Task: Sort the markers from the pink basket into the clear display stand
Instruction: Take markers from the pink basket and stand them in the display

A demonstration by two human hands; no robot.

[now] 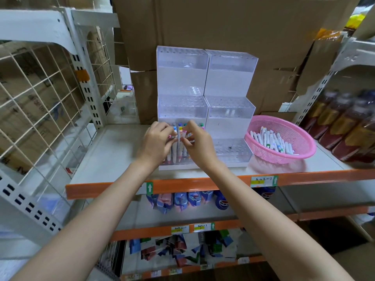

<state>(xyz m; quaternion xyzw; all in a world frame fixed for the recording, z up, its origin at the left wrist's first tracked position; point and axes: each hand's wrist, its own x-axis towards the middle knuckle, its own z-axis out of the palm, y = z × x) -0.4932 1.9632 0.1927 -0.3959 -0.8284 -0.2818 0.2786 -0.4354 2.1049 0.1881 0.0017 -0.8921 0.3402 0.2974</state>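
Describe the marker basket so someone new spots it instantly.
On the orange-edged white shelf, look right of the clear display stand. The pink basket sits there, between stand and dark bottles: the only round, mesh-walled thing, holding loose white markers.

**Both hands meet at the stand's front left**

Bare forearms reach forward and converge. The left hand (157,139) and right hand (197,141) sit close together before the display stand (230,82), fingers curled. The right hand pinches a marker (179,137); the left's hold is unclear.

place: shop stockroom | evidence: orange-edged shelving (203,184) with shelf labels (261,181); stacked cardboard boxes (223,23)
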